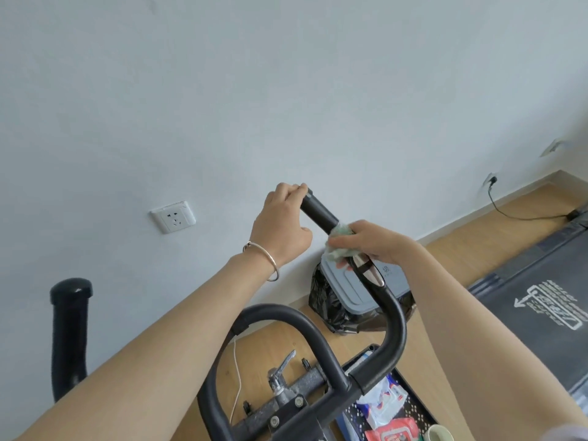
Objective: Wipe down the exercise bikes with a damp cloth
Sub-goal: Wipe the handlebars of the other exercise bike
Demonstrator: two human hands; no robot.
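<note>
the exercise bike (pixel 394 323) stood near, in the middle. the right hand (pixel 372 246) pressed the cloth (pixel 337 246) around its right handle (pixel 319 214), and the left hand (pixel 283 221) gripped the far tip. wiping seemed under way; the left handle (pixel 70 329) and frame probably remained.

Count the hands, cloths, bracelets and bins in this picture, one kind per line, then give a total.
hands: 2, left hand and right hand
cloth: 1
bracelet: 1
bin: 1
total: 5
</note>
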